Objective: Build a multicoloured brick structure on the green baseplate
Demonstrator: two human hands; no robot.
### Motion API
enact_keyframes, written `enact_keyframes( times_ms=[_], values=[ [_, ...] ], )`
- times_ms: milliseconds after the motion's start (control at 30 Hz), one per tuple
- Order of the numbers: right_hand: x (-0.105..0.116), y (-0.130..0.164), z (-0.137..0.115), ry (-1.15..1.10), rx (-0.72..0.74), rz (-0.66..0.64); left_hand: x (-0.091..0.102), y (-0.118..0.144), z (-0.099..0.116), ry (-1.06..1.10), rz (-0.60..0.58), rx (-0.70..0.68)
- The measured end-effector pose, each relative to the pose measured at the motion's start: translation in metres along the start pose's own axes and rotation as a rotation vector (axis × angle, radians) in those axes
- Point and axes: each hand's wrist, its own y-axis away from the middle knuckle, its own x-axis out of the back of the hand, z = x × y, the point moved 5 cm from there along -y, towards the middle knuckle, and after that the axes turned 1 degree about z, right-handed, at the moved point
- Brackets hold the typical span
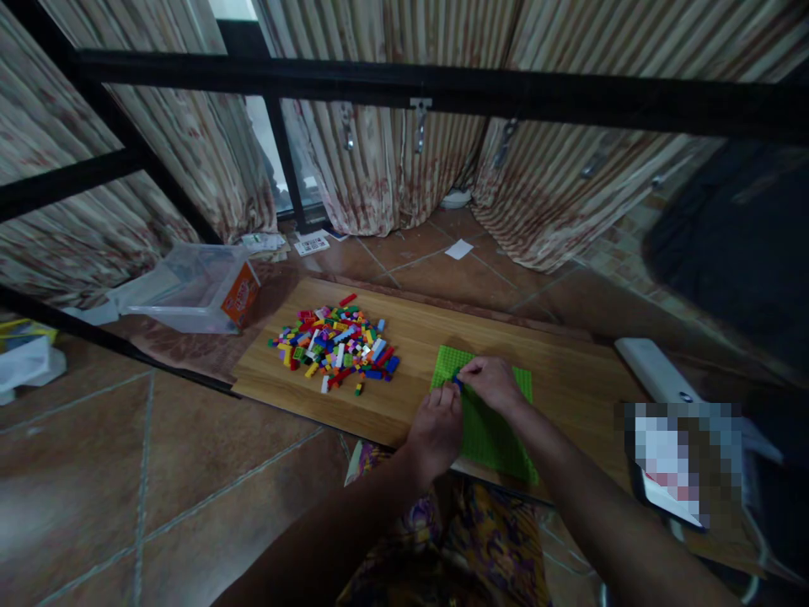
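A person sits on a tiled floor, seen from their own head, both bare arms reaching forward over a low wooden board that serves as the worktop (569, 371). On it lies a flat green studded plastic baseplate (490, 430), near the person's lap. Both hands meet at its far left corner. The left hand (436, 426) is curled, its fingers bent down onto the plate's edge. The right hand (490, 381) has its fingers pinched closed around a small dark blue plastic brick (456, 380), held against the studs; little of the brick shows.

The brick looks light, hard and rigid, small enough that a fingertip pinch on its side walls seems the best hold, and smooth enough to slip. The baseplate appears thin and stiff, likely to slide unless steadied at its edge.

Left of the plate, well apart, a loose heap of small multicoloured plastic bricks (338, 346) lies on the board. Beyond it, on the floor, stands a clear plastic storage tub with an orange label (202, 291); nothing can be seen inside it. Striped curtains hang behind.
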Motion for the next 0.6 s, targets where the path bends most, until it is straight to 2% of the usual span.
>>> enact_keyframes(
  times_ms=[167, 300, 333, 400, 500, 600],
  values=[
    [0.018, 0.015, 0.007, -0.159, 0.043, 0.102, 0.002, 0.006, -0.003, 0.057, 0.122, -0.021],
    [0.045, 0.055, 0.045, -0.242, -0.027, 0.282, 0.007, 0.011, -0.003, 0.111, 0.101, 0.016],
    [0.052, 0.068, 0.058, -0.286, -0.057, 0.364, 0.008, 0.01, -0.002, 0.111, 0.086, 0.02],
    [0.061, 0.092, 0.079, -0.272, -0.086, 0.457, 0.009, 0.007, -0.001, 0.092, 0.066, 0.017],
    [0.06, 0.117, 0.095, -0.147, -0.121, 0.501, 0.007, -0.003, 0.002, 0.04, 0.049, 0.005],
    [0.047, 0.127, 0.087, -0.026, -0.035, 0.476, 0.002, -0.009, 0.003, 0.001, 0.036, -0.004]
  ],
)
